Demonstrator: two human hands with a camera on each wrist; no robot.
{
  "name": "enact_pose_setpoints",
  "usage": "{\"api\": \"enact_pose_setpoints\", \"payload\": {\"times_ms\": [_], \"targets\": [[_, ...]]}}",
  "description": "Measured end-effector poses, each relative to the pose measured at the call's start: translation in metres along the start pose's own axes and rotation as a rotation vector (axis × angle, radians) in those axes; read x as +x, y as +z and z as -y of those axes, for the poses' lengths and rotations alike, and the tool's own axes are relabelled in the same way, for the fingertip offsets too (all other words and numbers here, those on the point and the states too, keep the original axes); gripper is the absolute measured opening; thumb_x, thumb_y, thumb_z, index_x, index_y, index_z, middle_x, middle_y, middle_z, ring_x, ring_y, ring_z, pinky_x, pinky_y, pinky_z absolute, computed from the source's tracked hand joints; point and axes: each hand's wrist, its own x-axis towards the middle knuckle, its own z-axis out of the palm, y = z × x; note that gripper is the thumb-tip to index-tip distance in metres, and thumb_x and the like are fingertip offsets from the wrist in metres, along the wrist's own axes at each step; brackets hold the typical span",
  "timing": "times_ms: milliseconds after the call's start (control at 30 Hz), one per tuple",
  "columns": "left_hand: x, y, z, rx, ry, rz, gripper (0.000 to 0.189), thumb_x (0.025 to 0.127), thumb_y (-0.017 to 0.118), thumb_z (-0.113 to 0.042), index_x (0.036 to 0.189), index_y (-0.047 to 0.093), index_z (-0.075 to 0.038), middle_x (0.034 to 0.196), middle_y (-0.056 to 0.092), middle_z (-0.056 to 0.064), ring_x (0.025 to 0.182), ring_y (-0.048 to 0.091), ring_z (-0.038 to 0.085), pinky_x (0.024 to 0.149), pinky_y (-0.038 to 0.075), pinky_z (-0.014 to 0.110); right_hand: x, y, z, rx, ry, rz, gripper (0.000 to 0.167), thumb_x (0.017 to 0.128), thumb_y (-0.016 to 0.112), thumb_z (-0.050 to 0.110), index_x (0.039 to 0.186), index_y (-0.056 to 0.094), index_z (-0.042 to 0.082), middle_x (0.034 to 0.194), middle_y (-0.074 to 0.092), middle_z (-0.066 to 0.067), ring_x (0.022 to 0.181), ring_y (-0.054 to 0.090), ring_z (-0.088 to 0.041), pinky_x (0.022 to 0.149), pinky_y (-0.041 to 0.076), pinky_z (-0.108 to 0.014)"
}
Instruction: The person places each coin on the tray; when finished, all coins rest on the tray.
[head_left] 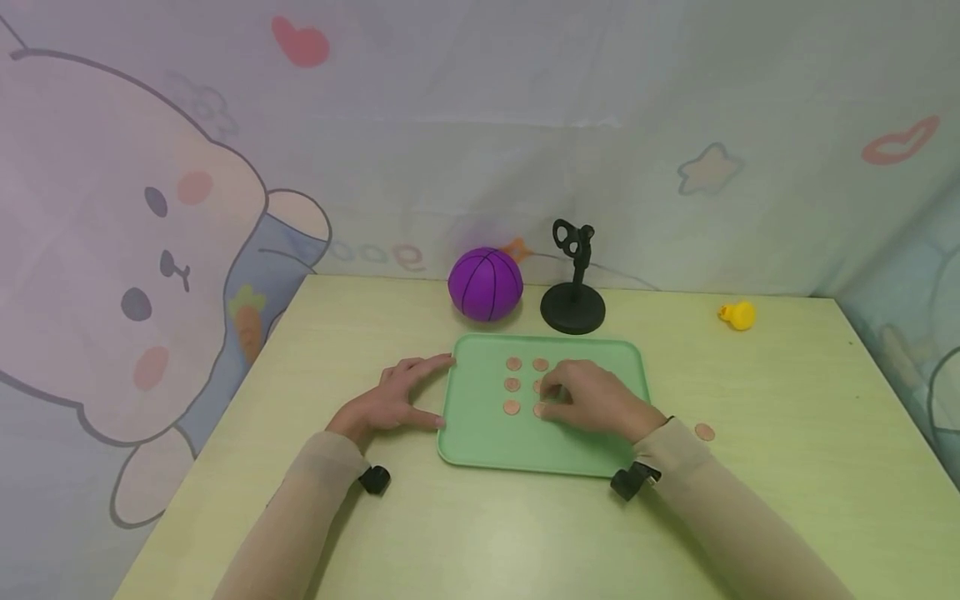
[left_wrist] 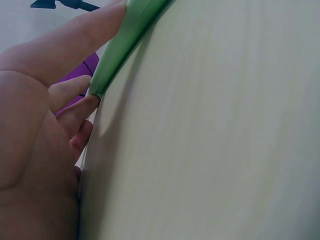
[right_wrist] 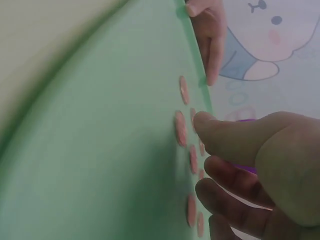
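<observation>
A green tray (head_left: 480, 442) lies on the table with several copper-coloured coins (head_left: 512, 407) on it, some partly hidden by my right hand (head_left: 596, 400). That hand hovers low over the tray, its thumb and bent fingers apart. In the right wrist view nothing shows between the thumb (right_wrist: 225, 135) and the fingers, and a coin (right_wrist: 181, 129) lies just beside the thumb tip. My left hand (head_left: 386, 406) is spread at the tray's left edge, thumb and a fingertip touching the rim (left_wrist: 117, 55). Another coin (head_left: 704, 432) lies on the table right of the tray.
Behind the tray stand a purple ball (head_left: 486, 285) and a black stand with a round base (head_left: 573, 309). A small yellow object (head_left: 738, 316) lies at the back right of the table (head_left: 480, 542). A printed curtain (head_left: 480, 125) hangs behind.
</observation>
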Motion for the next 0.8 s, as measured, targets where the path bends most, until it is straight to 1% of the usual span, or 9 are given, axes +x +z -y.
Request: {"api": "enact_pose_setpoints", "payload": {"times_ms": [100,200,300,367,467,633,800], "targets": [[0.000,0.001,0.000,0.005,0.009,0.000,0.101,0.080,0.091,-0.045,0.163,0.034,-0.044,0.169,0.028,-0.001,0.151,0.016,0.033,0.118,0.020,0.066,-0.006,-0.009,-0.007,0.005,0.012,-0.036,0.013,0.088,0.086,0.023,0.096,0.078,0.016,0.086,0.070,0.009,0.073,0.059,-0.007,0.071,0.052,-0.030],[0.001,0.002,0.000,0.015,0.018,-0.007,0.102,0.079,0.091,-0.046,0.163,0.034,-0.044,0.168,0.028,-0.001,0.151,0.016,0.033,0.117,0.020,0.066,-0.013,-0.019,-0.019,0.009,0.018,-0.062,0.009,0.090,0.084,0.018,0.095,0.078,0.015,0.089,0.073,0.007,0.075,0.064,-0.008,0.072,0.055,-0.031],[0.000,0.002,0.000,0.014,0.012,-0.012,0.102,0.079,0.091,-0.047,0.163,0.034,-0.045,0.168,0.028,0.000,0.150,0.015,0.034,0.117,0.020,0.067,-0.022,-0.028,-0.032,0.018,0.044,-0.053,0.010,0.091,0.083,0.019,0.098,0.078,0.014,0.094,0.073,0.005,0.078,0.065,-0.009,0.074,0.056,-0.031],[0.000,0.001,0.000,0.013,0.007,-0.012,0.101,0.079,0.091,-0.047,0.162,0.034,-0.045,0.168,0.027,0.001,0.150,0.014,0.035,0.117,0.020,0.068,-0.030,-0.035,-0.040,0.035,0.064,-0.038,0.017,0.091,0.084,0.020,0.104,0.078,0.011,0.098,0.074,0.003,0.080,0.066,-0.010,0.075,0.057,-0.033],[0.000,0.001,-0.001,0.013,0.002,-0.010,0.101,0.079,0.091,-0.047,0.163,0.034,-0.045,0.168,0.027,0.002,0.150,0.015,0.036,0.117,0.020,0.068,-0.044,-0.044,-0.051,0.044,0.080,-0.026,0.021,0.090,0.084,0.018,0.108,0.077,0.009,0.102,0.074,0.000,0.082,0.066,-0.010,0.075,0.057,-0.033],[-0.001,0.000,-0.002,0.015,0.003,-0.007,0.101,0.079,0.091,-0.047,0.163,0.034,-0.043,0.169,0.027,0.002,0.150,0.015,0.036,0.117,0.020,0.068,-0.068,-0.059,-0.066,0.056,0.093,-0.033,0.022,0.088,0.086,0.014,0.107,0.076,0.007,0.101,0.073,0.000,0.082,0.066,-0.010,0.073,0.056,-0.031],[-0.002,0.000,-0.004,0.006,-0.003,-0.010,0.101,0.078,0.091,-0.047,0.162,0.034,-0.045,0.168,0.027,0.003,0.149,0.015,0.037,0.117,0.020,0.070,-0.089,-0.069,-0.077,0.063,0.144,-0.008,0.024,0.089,0.085,0.015,0.110,0.076,0.008,0.100,0.070,0.002,0.085,0.064,-0.011,0.075,0.055,-0.030]]}}
